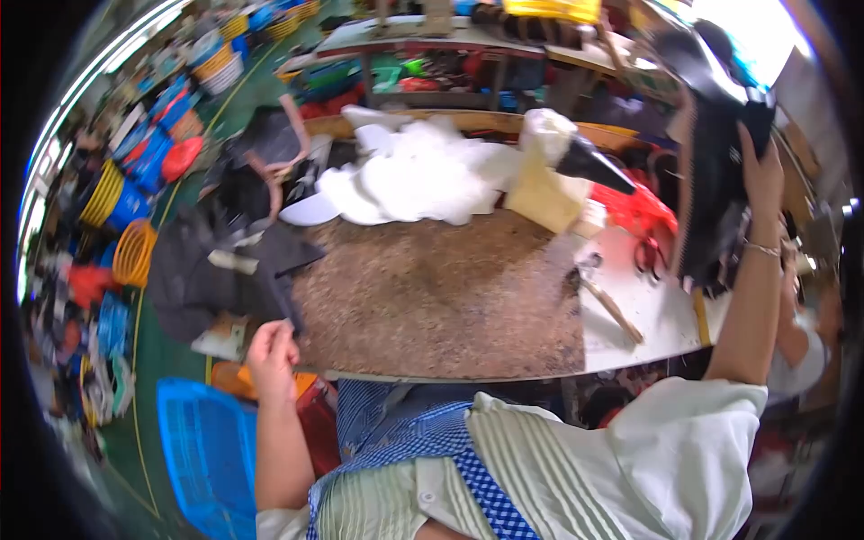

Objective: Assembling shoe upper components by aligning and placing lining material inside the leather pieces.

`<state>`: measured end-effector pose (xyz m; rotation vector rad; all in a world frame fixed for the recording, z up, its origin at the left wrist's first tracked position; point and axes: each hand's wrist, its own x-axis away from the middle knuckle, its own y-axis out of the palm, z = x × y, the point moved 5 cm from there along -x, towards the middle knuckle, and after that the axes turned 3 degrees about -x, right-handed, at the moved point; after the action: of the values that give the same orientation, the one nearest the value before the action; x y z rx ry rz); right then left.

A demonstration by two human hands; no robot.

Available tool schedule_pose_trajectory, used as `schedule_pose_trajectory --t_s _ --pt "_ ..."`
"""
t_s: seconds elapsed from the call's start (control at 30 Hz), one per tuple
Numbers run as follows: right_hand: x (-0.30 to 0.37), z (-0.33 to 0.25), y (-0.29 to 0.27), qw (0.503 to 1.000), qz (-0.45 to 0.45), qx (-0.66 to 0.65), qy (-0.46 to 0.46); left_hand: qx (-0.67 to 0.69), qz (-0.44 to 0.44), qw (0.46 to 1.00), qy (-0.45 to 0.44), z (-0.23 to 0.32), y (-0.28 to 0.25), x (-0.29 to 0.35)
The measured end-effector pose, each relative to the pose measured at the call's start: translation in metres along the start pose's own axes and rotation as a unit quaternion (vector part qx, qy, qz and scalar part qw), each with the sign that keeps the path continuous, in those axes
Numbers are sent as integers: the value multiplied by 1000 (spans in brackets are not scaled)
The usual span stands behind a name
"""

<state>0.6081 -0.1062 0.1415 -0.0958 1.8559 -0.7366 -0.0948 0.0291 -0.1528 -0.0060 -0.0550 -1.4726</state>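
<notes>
My right hand (763, 175) is raised at the far right, its fingers closed on a black leather-like piece (759, 112). Beside it hangs a larger, glossy black piece (706, 162) with a jagged or toothed edge; where one ends and the other begins I cannot tell. My left hand (273, 358) is held at the table's near left corner, fingers curled together. Its fingertips meet the tip of a dark grey sheet material (216, 288), and what they hold, if anything, is hidden. A worn brown board (441, 297) lies on the white table between my hands.
A heap of white cut pieces (409, 175) covers the far side. A wrapped black cone-tipped thing (594, 165) stands beside yellowish foam (544, 198). A hammer (612, 309), red-handled scissors (646, 255) and a red plastic bag (637, 211) lie right. A blue crate (202, 459) stands lower left.
</notes>
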Motion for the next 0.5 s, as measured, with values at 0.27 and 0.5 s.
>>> schedule_pose_trajectory --t_s 0.27,0.5 --pt "191 173 184 908 -304 284 -52 -28 -41 999 3 1 13 10" --pt "194 221 208 952 -235 71 182 -526 -75 790 306 86 -16 -44"
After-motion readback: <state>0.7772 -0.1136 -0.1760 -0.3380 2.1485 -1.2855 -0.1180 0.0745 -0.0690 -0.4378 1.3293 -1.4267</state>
